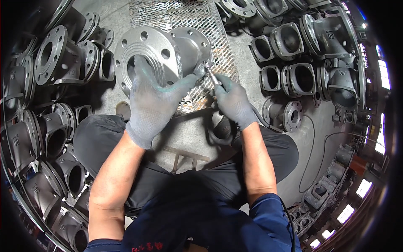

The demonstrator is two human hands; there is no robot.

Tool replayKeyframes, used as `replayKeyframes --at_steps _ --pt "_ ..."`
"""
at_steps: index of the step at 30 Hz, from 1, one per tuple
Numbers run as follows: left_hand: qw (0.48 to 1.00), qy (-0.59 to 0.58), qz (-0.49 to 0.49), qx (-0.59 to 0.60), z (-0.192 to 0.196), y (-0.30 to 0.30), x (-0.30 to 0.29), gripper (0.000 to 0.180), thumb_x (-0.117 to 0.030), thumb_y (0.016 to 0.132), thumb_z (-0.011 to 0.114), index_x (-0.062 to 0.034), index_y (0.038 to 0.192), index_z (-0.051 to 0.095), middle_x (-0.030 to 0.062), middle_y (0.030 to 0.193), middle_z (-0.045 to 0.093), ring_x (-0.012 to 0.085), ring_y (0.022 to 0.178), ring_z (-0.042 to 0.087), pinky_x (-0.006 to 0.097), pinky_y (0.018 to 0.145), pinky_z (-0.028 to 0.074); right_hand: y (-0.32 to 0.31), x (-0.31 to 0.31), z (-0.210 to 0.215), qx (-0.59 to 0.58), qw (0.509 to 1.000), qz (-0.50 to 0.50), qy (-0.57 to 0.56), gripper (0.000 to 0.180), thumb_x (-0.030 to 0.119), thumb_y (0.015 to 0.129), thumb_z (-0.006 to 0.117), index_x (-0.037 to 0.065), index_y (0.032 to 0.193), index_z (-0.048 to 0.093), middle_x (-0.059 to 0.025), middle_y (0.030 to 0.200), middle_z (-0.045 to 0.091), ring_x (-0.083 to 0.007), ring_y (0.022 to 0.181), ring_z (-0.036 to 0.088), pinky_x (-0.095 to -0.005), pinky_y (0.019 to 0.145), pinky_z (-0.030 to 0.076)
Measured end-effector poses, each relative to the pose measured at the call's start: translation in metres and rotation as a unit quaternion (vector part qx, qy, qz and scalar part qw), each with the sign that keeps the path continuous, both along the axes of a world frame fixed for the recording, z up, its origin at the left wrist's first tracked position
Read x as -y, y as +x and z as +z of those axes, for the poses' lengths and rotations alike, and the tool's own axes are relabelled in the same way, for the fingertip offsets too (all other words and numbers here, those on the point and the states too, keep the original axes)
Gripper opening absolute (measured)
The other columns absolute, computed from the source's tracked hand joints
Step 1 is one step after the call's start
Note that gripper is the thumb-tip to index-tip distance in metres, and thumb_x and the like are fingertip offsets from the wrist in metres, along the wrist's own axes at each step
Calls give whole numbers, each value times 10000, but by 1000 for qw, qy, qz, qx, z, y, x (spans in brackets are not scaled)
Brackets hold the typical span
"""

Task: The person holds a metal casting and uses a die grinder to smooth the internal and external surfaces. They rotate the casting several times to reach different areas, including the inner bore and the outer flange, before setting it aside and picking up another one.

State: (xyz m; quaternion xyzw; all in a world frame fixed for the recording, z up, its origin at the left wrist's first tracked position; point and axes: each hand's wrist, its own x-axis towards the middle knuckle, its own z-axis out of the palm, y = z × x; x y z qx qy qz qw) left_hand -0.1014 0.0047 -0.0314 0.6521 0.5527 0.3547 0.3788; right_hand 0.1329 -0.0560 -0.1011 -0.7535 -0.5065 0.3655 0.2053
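Observation:
A grey cast valve body [145, 40] with round, bolt-holed flanges rests on a textured metal plate [168, 10] in front of me. My left hand [153, 98], in a grey glove, grips its near flange, the fingers reaching into the bore and the thumb stretched right along the body. In my gloved right hand [233, 101] is a slim shiny metal hand tool [212, 74], its kind not clear. The tool's tip meets or nearly meets the casting's right side, close to my left thumb; contact cannot be told for certain.
Stacked flanged castings [50, 54] line my left side, and more castings [289, 38] stand at the far right. A dark ring-shaped part [221, 130] lies below my right hand. A metal frame [184, 155] sits between my legs. A black cable [312, 155] curves over the right floor.

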Motion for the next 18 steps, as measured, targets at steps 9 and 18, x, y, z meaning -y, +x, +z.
replayKeyframes --at_steps 9,18 --pt "995 -63 8 77 -4 0 23 740 -272 812 1013 125 1202 526 211 1148 700 247 1023 695 425 893 583 -25 -21 -1 -139 987 -69 -31 590 109 1103 515 77 1689 455 -119 1005 794 -164 656 755 -311 526 598" --pt "991 -82 38 100 -1 6 28 679 -242 831 1009 110 1151 525 193 1043 681 247 952 675 405 856 568 -40 -38 25 -298 930 -202 -72 539 180 1146 510 28 1661 465 -158 1060 791 -172 661 732 -280 447 538"
